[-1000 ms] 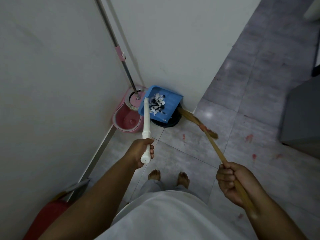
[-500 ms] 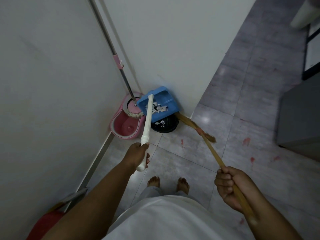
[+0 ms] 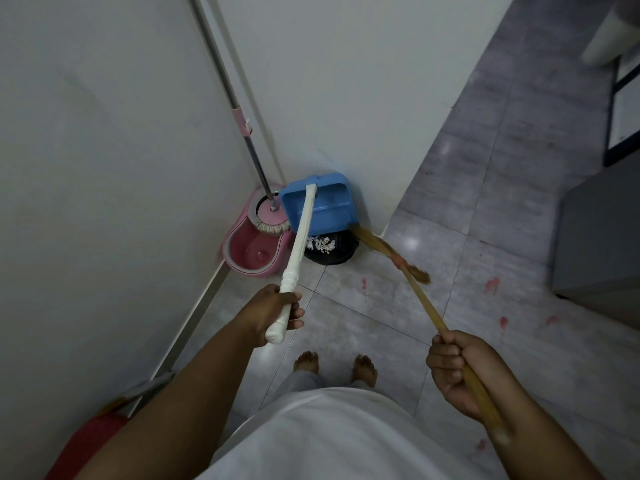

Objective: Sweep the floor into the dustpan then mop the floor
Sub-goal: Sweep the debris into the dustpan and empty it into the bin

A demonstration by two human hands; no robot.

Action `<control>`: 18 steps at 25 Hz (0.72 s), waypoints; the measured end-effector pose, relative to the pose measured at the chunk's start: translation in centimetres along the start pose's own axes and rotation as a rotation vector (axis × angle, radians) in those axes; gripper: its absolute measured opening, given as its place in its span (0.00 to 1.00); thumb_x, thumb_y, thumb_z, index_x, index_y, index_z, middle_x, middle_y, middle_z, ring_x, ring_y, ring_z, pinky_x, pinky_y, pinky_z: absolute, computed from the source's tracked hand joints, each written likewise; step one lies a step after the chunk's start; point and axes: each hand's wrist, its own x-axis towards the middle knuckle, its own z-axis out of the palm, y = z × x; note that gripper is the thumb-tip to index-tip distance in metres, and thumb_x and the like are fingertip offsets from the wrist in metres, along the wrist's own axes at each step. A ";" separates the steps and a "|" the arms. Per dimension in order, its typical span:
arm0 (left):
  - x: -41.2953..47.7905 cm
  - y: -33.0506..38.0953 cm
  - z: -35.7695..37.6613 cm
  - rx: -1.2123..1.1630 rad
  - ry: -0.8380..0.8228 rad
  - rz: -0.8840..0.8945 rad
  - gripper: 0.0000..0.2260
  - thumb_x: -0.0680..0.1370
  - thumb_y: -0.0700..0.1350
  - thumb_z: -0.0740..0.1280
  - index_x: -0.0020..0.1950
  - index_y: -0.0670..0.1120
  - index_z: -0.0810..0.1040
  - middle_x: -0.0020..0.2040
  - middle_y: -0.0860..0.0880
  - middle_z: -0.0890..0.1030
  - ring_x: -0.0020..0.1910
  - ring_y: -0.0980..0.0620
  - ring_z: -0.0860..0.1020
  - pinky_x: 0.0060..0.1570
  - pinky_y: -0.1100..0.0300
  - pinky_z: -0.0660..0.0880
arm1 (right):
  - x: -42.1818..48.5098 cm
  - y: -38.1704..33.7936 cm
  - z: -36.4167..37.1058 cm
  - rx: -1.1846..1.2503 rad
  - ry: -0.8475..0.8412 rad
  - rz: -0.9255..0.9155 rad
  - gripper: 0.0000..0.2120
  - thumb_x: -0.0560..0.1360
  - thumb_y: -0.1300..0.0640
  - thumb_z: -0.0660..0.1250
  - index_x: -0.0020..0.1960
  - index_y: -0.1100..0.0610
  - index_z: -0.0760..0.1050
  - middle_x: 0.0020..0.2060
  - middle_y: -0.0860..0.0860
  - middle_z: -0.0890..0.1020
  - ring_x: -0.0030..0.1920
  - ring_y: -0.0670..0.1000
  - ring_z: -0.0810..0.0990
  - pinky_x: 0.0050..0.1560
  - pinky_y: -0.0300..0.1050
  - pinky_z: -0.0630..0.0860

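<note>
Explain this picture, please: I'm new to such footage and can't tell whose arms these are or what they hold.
The camera sits on a person's head, looking down at their own arms and bare feet. The left hand grips the white handle of a blue dustpan, tipped over a black container holding white scraps. The right hand grips a broom stick. In the corner stands a pink mop bucket with the mop in it. Red stains mark the tiled floor.

A home corner: white walls (image 3: 104, 168), grey tiled floor (image 3: 519, 168), pink mop bucket (image 3: 252, 251), bare feet (image 3: 306, 362).
</note>
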 end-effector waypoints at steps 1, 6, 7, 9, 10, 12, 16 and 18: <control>-0.1 -0.1 -0.1 -0.006 -0.023 -0.003 0.06 0.79 0.37 0.66 0.52 0.38 0.72 0.37 0.44 0.77 0.30 0.52 0.80 0.29 0.58 0.77 | -0.1 0.1 0.0 -0.002 0.001 0.002 0.12 0.79 0.58 0.55 0.37 0.57 0.67 0.20 0.47 0.64 0.16 0.43 0.62 0.12 0.33 0.58; -0.8 -0.9 -0.3 0.149 -0.050 0.067 0.04 0.78 0.38 0.67 0.46 0.41 0.72 0.30 0.49 0.78 0.25 0.55 0.73 0.24 0.61 0.71 | -0.5 0.3 0.2 -0.002 -0.011 -0.001 0.12 0.79 0.58 0.55 0.37 0.57 0.68 0.19 0.47 0.64 0.16 0.43 0.62 0.12 0.33 0.59; -1.0 -1.2 -0.4 0.159 -0.043 0.076 0.05 0.78 0.38 0.67 0.46 0.41 0.71 0.30 0.49 0.78 0.25 0.55 0.72 0.24 0.61 0.71 | -0.5 0.3 0.2 -0.004 -0.014 -0.002 0.12 0.79 0.58 0.55 0.38 0.57 0.68 0.19 0.47 0.64 0.16 0.43 0.62 0.12 0.33 0.59; -1.3 -1.5 -0.5 0.146 -0.041 0.085 0.05 0.78 0.39 0.67 0.46 0.41 0.71 0.30 0.50 0.77 0.25 0.55 0.72 0.24 0.61 0.71 | -0.7 0.4 0.1 -0.004 -0.017 -0.007 0.12 0.79 0.58 0.55 0.38 0.57 0.68 0.19 0.47 0.65 0.16 0.43 0.62 0.12 0.33 0.59; -1.5 -1.5 -0.7 0.131 -0.045 0.086 0.06 0.78 0.39 0.67 0.47 0.41 0.70 0.30 0.50 0.77 0.25 0.55 0.72 0.24 0.61 0.71 | -0.8 0.4 0.0 -0.005 -0.020 -0.009 0.12 0.79 0.58 0.55 0.38 0.57 0.68 0.19 0.47 0.65 0.16 0.43 0.62 0.12 0.33 0.59; -1.9 -1.3 -0.9 0.105 -0.058 0.086 0.05 0.78 0.39 0.67 0.46 0.41 0.71 0.31 0.49 0.76 0.25 0.55 0.72 0.24 0.61 0.71 | -1.0 0.6 -0.1 -0.008 -0.025 -0.008 0.12 0.79 0.58 0.55 0.38 0.57 0.68 0.19 0.47 0.65 0.16 0.43 0.62 0.12 0.33 0.59; -3.1 -0.9 -0.7 0.100 -0.044 0.091 0.05 0.78 0.39 0.67 0.47 0.41 0.71 0.31 0.48 0.76 0.25 0.54 0.72 0.24 0.61 0.71 | -1.2 0.8 -0.3 -0.025 -0.022 -0.005 0.12 0.80 0.58 0.55 0.38 0.58 0.68 0.20 0.47 0.64 0.16 0.43 0.62 0.12 0.33 0.59; -3.8 -0.5 -0.3 0.107 -0.046 0.102 0.05 0.78 0.39 0.67 0.46 0.40 0.72 0.31 0.47 0.75 0.25 0.54 0.72 0.25 0.61 0.71 | -1.5 1.0 -0.5 -0.034 -0.024 -0.002 0.12 0.80 0.58 0.55 0.38 0.58 0.68 0.20 0.47 0.64 0.16 0.43 0.63 0.12 0.34 0.59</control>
